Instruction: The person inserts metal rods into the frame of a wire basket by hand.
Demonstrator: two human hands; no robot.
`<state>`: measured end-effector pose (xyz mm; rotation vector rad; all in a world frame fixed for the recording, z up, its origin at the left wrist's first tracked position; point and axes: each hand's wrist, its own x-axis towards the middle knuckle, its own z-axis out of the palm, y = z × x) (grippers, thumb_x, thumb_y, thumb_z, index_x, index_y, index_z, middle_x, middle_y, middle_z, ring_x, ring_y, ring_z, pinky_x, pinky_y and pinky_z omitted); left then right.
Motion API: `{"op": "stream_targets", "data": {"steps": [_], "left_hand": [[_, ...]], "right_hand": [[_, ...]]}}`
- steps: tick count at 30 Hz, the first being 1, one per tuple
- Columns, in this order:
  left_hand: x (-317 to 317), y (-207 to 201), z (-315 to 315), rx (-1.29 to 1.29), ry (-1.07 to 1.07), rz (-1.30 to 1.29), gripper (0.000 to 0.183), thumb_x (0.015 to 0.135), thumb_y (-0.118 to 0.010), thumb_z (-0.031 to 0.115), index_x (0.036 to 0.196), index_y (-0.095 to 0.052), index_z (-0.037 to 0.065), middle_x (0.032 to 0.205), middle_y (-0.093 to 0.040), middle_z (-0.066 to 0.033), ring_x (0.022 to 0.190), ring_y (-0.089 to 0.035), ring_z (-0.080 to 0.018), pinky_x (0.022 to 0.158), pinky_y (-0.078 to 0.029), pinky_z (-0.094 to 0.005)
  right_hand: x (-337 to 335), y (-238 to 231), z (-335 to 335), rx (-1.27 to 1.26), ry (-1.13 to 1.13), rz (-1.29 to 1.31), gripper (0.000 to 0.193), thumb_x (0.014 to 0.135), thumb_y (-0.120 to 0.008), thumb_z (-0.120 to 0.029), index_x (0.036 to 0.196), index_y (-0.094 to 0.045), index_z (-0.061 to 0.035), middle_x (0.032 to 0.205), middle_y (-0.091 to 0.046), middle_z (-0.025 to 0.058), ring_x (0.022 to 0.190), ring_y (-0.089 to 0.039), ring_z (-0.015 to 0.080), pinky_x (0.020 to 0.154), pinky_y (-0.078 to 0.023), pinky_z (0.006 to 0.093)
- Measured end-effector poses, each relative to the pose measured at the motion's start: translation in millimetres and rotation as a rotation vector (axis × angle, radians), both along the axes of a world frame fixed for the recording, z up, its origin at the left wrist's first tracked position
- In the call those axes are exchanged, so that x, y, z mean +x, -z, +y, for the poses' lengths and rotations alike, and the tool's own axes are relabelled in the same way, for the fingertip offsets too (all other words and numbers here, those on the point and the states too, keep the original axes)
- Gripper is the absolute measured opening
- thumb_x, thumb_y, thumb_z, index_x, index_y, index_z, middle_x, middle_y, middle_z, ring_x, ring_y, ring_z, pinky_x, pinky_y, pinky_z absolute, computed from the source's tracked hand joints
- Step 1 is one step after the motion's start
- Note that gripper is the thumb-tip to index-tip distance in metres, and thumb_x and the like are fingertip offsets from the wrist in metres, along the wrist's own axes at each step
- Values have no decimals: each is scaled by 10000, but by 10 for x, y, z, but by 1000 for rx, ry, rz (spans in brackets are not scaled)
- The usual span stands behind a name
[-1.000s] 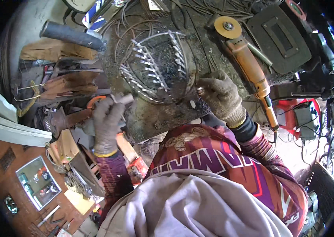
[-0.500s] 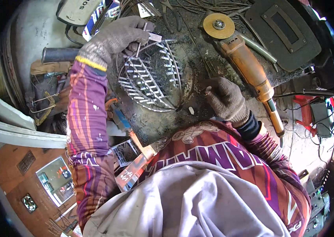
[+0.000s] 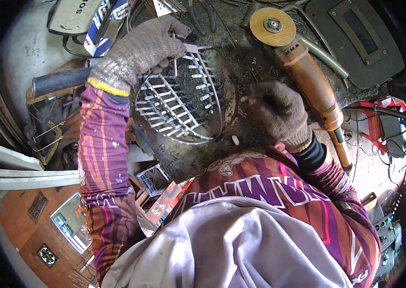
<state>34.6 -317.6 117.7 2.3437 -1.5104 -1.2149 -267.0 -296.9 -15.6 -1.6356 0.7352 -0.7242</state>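
Observation:
A leaf-shaped metal frame (image 3: pixel 180 126) with several short rungs lies on the dark, dirty work table (image 3: pixel 184 158). My left hand (image 3: pixel 148 45), in a grey knitted glove, is over its far left end. Its fingers are closed on a thin metal rod (image 3: pixel 175 67), and a small flat metal piece (image 3: pixel 191 48) shows beside the fingertips. My right hand (image 3: pixel 282 115), gloved too, is right of the frame and apart from it. Its fingers are curled, and whether they hold something small is hidden. A small white stick (image 3: pixel 235 140) lies between that hand and the frame's near end.
An angle grinder (image 3: pixel 308 79) with a tan disc (image 3: pixel 265 29) lies right of the frame. Beyond it is a dark welding shield (image 3: pixel 380 57). Pliers (image 3: pixel 211 15) and several thin rods lie at the far edge. A dark pipe (image 3: pixel 61 82) sits left of my left wrist.
The view has shifted a little. The rod in my left hand has turned from slanted to nearly upright in the picture. My right hand stays right of the frame with its fingers curled.

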Motion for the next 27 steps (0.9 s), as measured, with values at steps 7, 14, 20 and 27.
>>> {"op": "stream_targets", "data": {"steps": [7, 14, 20, 27], "left_hand": [[17, 12, 104, -31, 37, 4, 461, 875, -727, 196, 1295, -623, 39, 796, -594, 7, 589, -502, -54, 506, -396, -234], [21, -18, 87, -7, -65, 41, 464, 880, -760, 243, 1288, -665, 44, 862, -703, -48, 681, -666, -119, 610, -558, -289], [-57, -15, 104, -1, -43, -9, 440, 882, -748, 246, 1257, -672, 29, 844, -693, -46, 665, -658, -122, 598, -545, -290], [-73, 11, 79, -30, -54, -37, 354, 887, -735, 216, 1172, -695, 11, 775, -660, -65, 616, -624, -113, 539, -489, -287]], "right_hand": [[286, -13, -278, 89, 3, -77, 271, 980, -719, -25, 1242, -675, 29, 1097, -784, 101, 999, -717, 125, 880, -564, 270], [439, -28, -236, 121, 50, -78, 252, 949, -757, -180, 1159, -739, -42, 985, -768, 136, 891, -761, 233, 801, -590, 339], [576, -144, -321, -36, 60, -101, 249, 951, -761, -198, 1144, -745, -42, 987, -764, 145, 875, -758, 246, 785, -593, 352], [758, -231, -382, -24, 103, 29, 216, 954, -747, -217, 1109, -755, -66, 985, -760, 171, 923, -758, 345, 797, -598, 394]]}}
